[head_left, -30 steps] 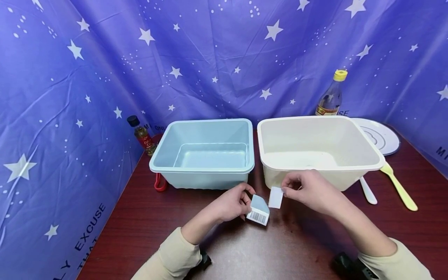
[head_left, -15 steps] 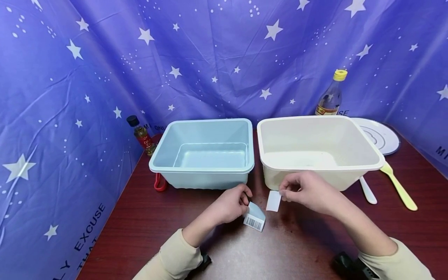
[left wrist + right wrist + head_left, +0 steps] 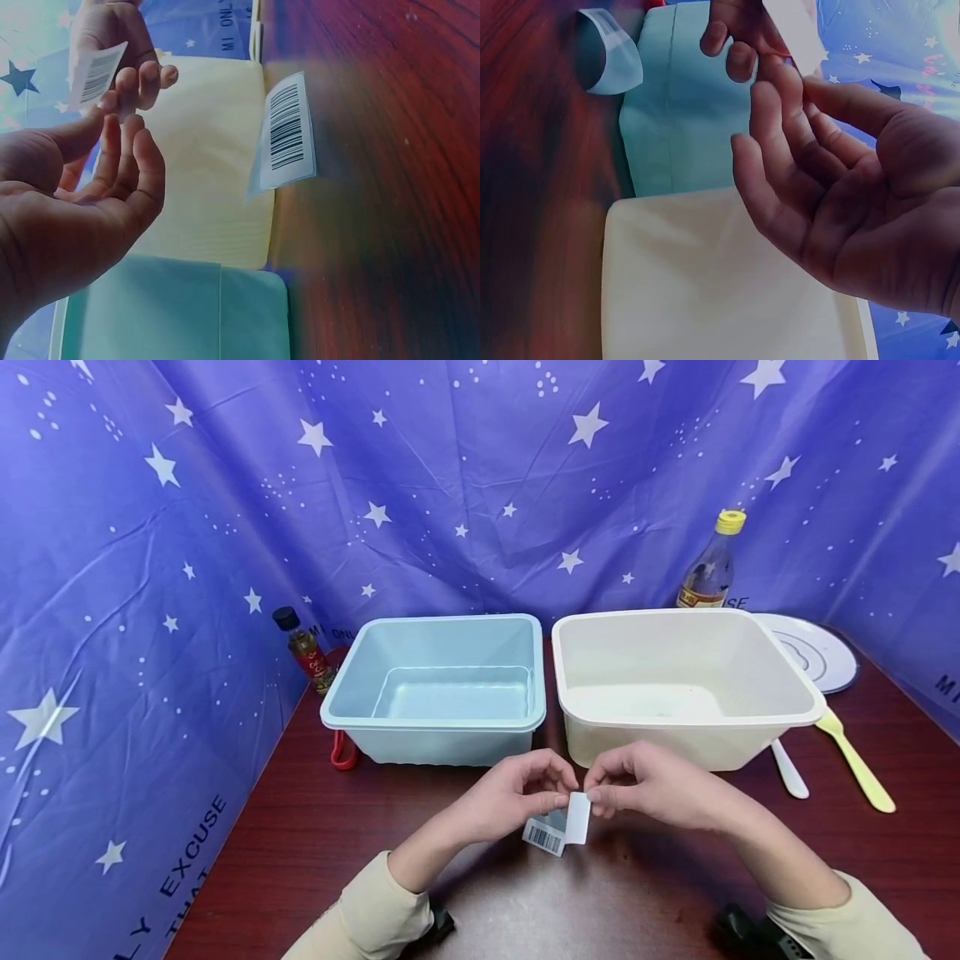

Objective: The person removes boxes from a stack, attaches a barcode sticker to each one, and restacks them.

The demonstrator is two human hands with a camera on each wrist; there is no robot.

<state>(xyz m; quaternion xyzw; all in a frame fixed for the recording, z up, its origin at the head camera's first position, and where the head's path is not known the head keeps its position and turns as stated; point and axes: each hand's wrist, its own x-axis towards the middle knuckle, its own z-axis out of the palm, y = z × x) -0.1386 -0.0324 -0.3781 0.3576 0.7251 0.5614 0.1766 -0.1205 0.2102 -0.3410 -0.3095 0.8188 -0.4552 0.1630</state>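
Between my two hands is a small white barcode sticker [image 3: 577, 817], blank side toward the head camera. Its printed side [image 3: 97, 76] shows in the left wrist view. My right hand [image 3: 648, 785] pinches its upper right corner between thumb and index finger. At the upper left edge, the thumb and index finger of my left hand [image 3: 517, 793] pinch it too. Just below the left fingers, a curled light-blue paper piece with a barcode [image 3: 544, 837] stands on the table. In the right wrist view, that curled paper [image 3: 615, 52] is away from both hands.
A light-blue basin [image 3: 431, 743] and a cream basin [image 3: 615, 743] stand just beyond the hands. A yellow utensil [image 3: 862, 768], a white handle [image 3: 789, 770] and a plate [image 3: 821, 656] lie at right. Bottles [image 3: 307, 656] stand at back left and right.
The left hand has let go of the curled blue paper and moved right to the sticker. The right hand has brought the sticker slightly down and left.
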